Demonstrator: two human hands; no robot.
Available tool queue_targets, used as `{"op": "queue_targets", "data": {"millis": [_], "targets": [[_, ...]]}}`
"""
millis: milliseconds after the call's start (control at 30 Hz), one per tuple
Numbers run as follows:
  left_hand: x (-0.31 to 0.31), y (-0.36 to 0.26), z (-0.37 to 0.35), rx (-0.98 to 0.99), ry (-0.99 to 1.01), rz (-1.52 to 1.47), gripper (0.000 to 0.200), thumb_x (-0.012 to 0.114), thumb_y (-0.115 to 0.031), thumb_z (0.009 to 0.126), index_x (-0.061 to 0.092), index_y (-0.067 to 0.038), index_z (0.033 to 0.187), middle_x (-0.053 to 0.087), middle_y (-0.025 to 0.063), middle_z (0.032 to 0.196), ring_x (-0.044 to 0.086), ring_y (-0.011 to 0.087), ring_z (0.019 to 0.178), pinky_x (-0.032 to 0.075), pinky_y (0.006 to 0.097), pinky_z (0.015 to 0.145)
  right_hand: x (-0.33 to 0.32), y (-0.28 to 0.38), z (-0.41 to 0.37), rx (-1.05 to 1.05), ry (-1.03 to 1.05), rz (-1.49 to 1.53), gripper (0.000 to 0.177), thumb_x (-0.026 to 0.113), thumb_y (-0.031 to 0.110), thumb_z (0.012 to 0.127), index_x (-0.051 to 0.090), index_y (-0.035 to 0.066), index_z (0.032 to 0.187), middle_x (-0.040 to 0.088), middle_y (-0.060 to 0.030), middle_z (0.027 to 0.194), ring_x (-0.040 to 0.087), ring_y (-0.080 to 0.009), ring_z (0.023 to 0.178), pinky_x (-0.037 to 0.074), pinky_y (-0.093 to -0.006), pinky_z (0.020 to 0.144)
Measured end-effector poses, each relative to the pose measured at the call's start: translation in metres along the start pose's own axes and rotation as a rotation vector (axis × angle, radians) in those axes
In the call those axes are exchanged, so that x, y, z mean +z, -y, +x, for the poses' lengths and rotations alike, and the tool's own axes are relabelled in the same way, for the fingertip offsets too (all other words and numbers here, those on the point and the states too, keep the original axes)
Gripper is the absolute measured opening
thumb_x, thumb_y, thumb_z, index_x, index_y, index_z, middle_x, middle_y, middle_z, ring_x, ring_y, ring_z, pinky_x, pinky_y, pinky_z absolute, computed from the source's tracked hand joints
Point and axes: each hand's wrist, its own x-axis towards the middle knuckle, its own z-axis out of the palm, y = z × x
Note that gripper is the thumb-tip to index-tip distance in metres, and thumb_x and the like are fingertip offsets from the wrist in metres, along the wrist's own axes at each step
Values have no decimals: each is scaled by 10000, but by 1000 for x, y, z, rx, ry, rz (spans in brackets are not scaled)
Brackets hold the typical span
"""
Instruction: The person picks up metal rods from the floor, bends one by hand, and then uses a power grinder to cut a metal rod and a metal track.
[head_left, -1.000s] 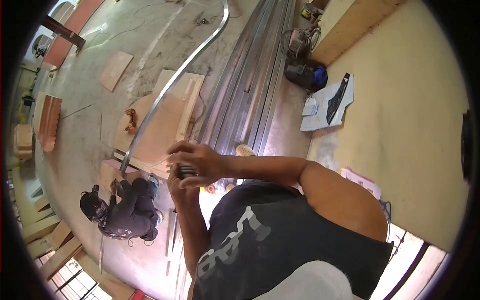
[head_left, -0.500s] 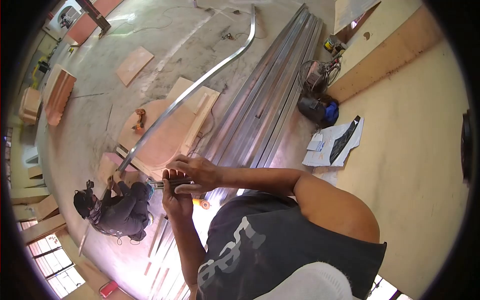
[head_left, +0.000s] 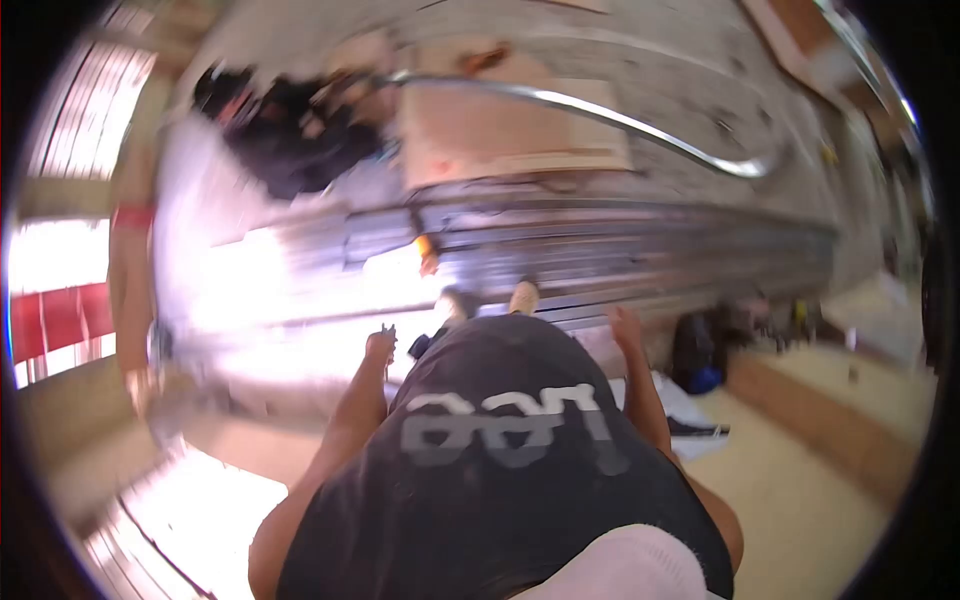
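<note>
My left hand (head_left: 379, 346) is low on the left beside my body, its fingers wrapped round short grey metal pieces whose ends stick up above the fist. My right hand (head_left: 625, 326) hangs apart on the other side, blurred, with fingers stretched out and nothing visible in it. Between and beyond my hands lie long metal tubes (head_left: 620, 240) on the floor, close to my shoes (head_left: 524, 297). A yellow-orange power tool (head_left: 425, 256) rests on the tubes ahead of my left hand.
A co-worker (head_left: 300, 135) crouches at the far left, hands at the end of a long bent metal bar (head_left: 590, 115). It passes over wooden boards (head_left: 480, 135) with an orange drill (head_left: 486, 58). A dark bag (head_left: 698, 352) and a wooden ledge (head_left: 800, 400) are at right.
My hands, together on the metal pieces before, have separated and lowered to either side of my body; the pieces stay in my left. My view has swung round, so the tubes now run crosswise.
</note>
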Motion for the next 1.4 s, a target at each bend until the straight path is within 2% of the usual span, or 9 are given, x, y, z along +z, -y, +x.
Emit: {"op": "queue_targets", "data": {"millis": [67, 100, 233, 433, 500, 767, 1133, 1267, 1400], "targets": [[-14, 36, -19, -80, -37, -104, 377, 543, -404, 899, 603, -39, 831, 450, 3, 547, 437, 141, 415, 400, 338, 398, 16, -64, -13, 4, 102, -234, 421, 563, 387, 843, 655, -10, 948, 650, -231, 950, 621, -335, 813, 483, -451, 710], [-20, 46, -31, -84, -25, -213, 365, 544, -395, 900, 603, -39, 842, 451, 6, 545, 440, 143, 416, 406, 346, 402, 12, -70, -15, 289, 294, 125, 418, 600, 419, 832, 654, 15, 923, 625, -179, 828, 597, -250, 744, 467, -417, 653], [-16, 71, -36, -90, -42, -428, 253, 546, -304, 910, 583, -55, 884, 567, 56, 626, 543, 180, 478, 441, 331, 427, 80, -198, -22, 614, 462, 118, 413, 636, 408, 848, 614, 14, 970, 621, -184, 912, 586, -280, 780, 448, -442, 725], [19, 101, -27, -49, 10, -669, 220, 561, -253, 890, 584, -44, 951, 619, 87, 724, 595, 208, 554, 482, 359, 489, 18, -63, 26, -337, 326, -438, 400, 606, 369, 880, 590, 8, 1051, 610, -198, 1066, 581, -329, 935, 441, -457, 825], [21, 90, -32, -29, 58, -639, 219, 559, -230, 880, 577, -33, 975, 623, 97, 756, 596, 216, 564, 492, 363, 513, 7, -12, 59, -188, 220, -384, 382, 567, 320, 916, 549, 13, 1143, 578, -204, 1152, 550, -351, 1043, 425, -457, 887], [17, 87, -17, 28, 108, -644, 249, 519, -253, 887, 579, -12, 883, 613, 114, 720, 601, 237, 565, 472, 368, 492, -87, 198, 113, -183, 433, -452, 371, 528, 374, 907, 658, 27, 898, 636, -211, 909, 614, -326, 863, 463, -466, 792], [6, 108, 5, -37, 87, -443, 297, 526, -318, 865, 634, -42, 853, 542, 49, 601, 494, 164, 445, 417, 331, 414, -531, 181, 77, -348, -1387, -533, 320, 528, 324, 907, 652, 30, 932, 635, -187, 908, 607, -318, 852, 466, -448, 799], [12, 95, 22, -74, 77, -470, 298, 587, -366, 828, 616, -72, 794, 505, 40, 575, 443, 157, 441, 350, 334, 398, -634, 211, 18, -450, -1682, -599, 303, 528, 306, 907, 650, 31, 944, 635, -178, 908, 605, -315, 848, 467, -441, 801], [-3, 43, -3, 32, 15, -367, 490, 729, -521, 740, 554, -68, 678, 436, 8, 512, 407, 122, 393, 330, 299, 359, -629, 269, -10, -652, -1780, -541, 286, 529, 288, 907, 647, 32, 957, 635, -169, 908, 602, -312, 844, 469, -435, 804]]}}
